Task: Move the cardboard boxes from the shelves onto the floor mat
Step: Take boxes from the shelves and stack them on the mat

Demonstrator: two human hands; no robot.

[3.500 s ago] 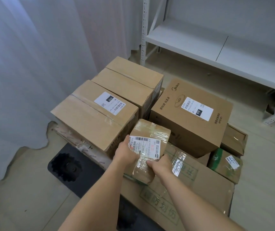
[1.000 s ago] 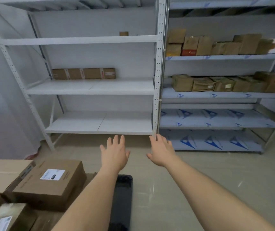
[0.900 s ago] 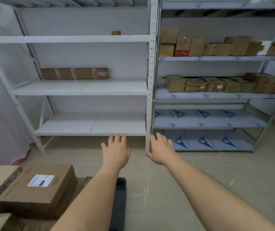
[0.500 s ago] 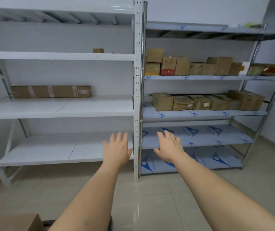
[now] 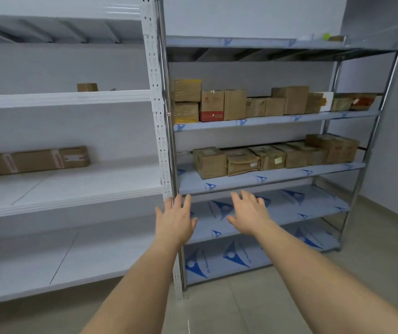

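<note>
On the white rack (image 5: 72,189), a long box (image 5: 33,160) lies at the left end of the middle shelf, against the back edge. A small box (image 5: 87,87) stands on the shelf above, near its right end. The lower white shelf carries nothing that can be seen.

The left hand (image 5: 175,220) is held out in front of the post between the two racks, fingers (image 5: 181,201) released and spread, nothing grasped. The right hand (image 5: 249,213) is held out beside it, before the steel rack (image 5: 277,174), fingers likewise released and empty.

On the steel rack, an upper row of boxes (image 5: 241,104) runs along the second shelf from left corner to right. A lower row of boxes (image 5: 272,155) fills the third shelf from near its left end to its right end. The two bottom shelves are seen bare. The floor mat is not in view.

Progress is judged partial: the white rack is nearly cleared, while two full rows and two single boxes are left on the shelves. No box is in hand; the next pick is judged to be from the lower row, nearest the hands.

Against the earlier frames: a taped box was then being set among stacked boxes on the mat; that stack has since passed out of view. The racks now stand closer, and both hands have been raised toward the steel rack.
</note>
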